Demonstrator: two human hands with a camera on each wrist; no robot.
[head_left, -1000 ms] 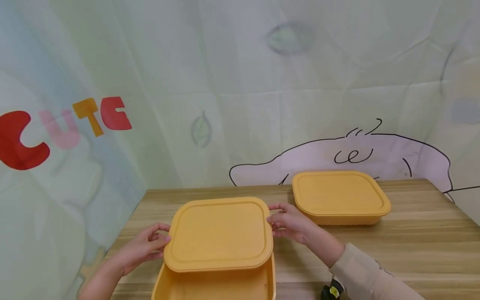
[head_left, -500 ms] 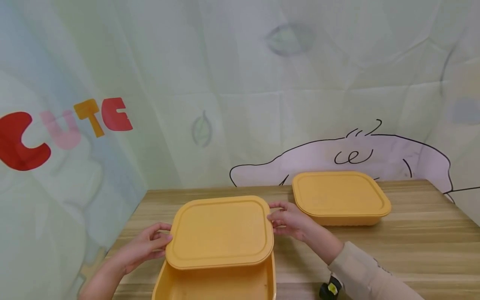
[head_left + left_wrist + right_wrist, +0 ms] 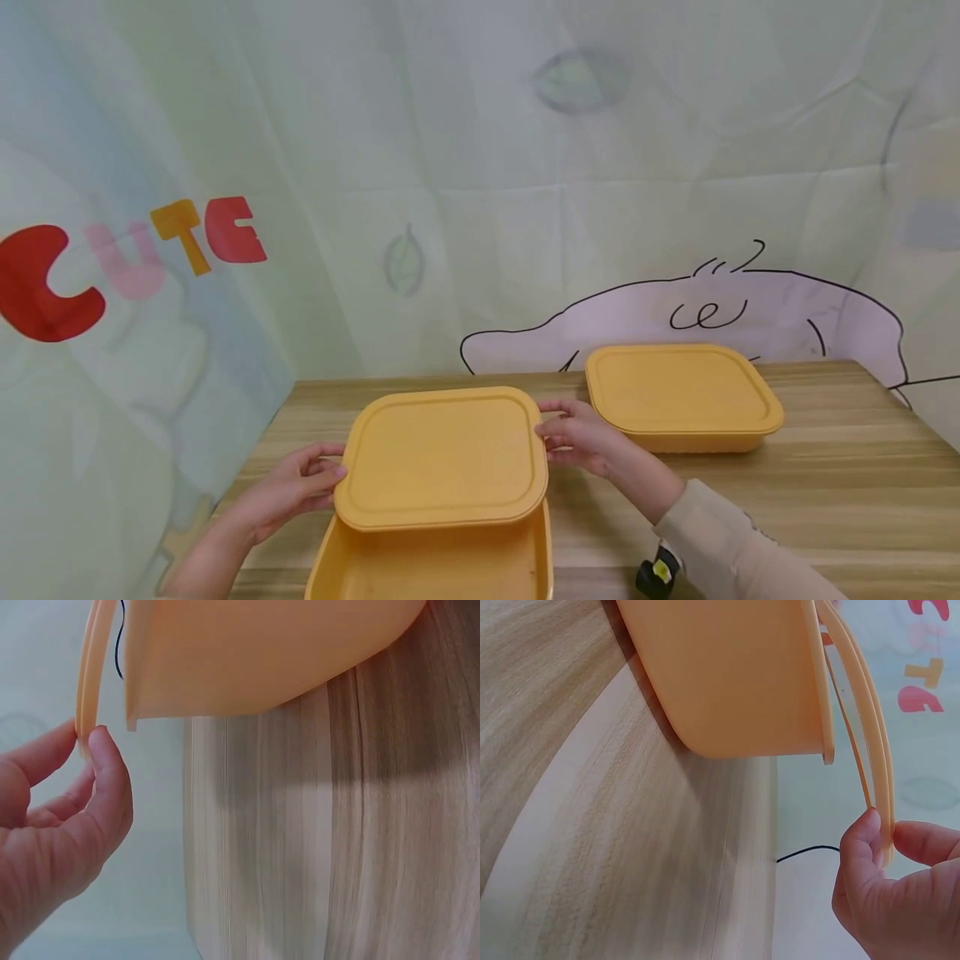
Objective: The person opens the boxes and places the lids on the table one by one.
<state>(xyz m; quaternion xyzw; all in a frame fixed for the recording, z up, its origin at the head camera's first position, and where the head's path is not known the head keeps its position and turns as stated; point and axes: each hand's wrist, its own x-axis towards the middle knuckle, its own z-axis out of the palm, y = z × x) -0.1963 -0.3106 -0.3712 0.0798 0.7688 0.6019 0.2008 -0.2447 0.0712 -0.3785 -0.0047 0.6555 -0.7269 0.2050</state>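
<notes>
Both hands hold a yellow rectangular lid (image 3: 442,458) with rounded corners over an uncovered yellow storage box (image 3: 450,567). The left hand (image 3: 296,487) pinches the lid's left edge between thumb and fingers, while the right hand (image 3: 581,437) pinches its right edge. From the left wrist, the lid (image 3: 90,667) shows edge-on, with a gap between it and the box (image 3: 240,660). The right wrist view also has the lid (image 3: 881,750) standing apart from the box rim (image 3: 821,682). In the head view the lid covers the back part of the box; the front part of its interior shows.
A second yellow box (image 3: 682,400), lid on, stands at the back right of the wood-grain table (image 3: 825,500). Behind the table hangs a printed curtain (image 3: 487,208). A small black item with a yellow mark (image 3: 658,572) is by the right sleeve (image 3: 720,533).
Both hands have shifted the lid slightly away from the person, and a little more of the box's interior shows. The boxes have stayed in place.
</notes>
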